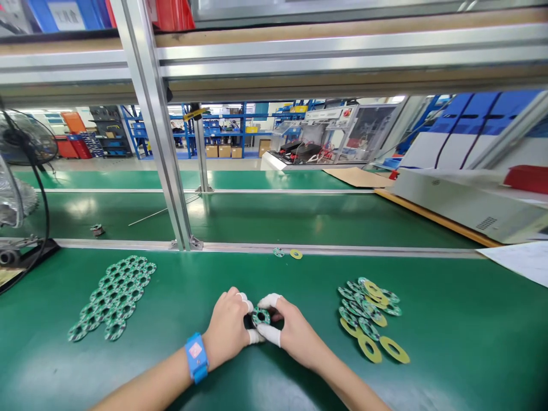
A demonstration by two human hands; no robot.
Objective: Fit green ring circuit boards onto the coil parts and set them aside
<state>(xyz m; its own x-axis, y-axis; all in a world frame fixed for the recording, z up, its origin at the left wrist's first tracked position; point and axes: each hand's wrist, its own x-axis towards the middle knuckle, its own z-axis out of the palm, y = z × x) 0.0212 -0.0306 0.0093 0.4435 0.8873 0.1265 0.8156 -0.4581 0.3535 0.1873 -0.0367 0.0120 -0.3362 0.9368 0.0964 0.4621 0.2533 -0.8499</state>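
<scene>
Both hands close narrowly in the head view: white-covered fingertips (269, 334) of the left hand (226, 321) and right hand (297, 332) hold a small green-and-white ring-shaped circuit board (256, 317) between them, round face upward. Rightward, nearer the right hand, lies a loose pile of green and yellow rings (358, 307); leftward, neat rows of green ring boards (112, 302).
</scene>
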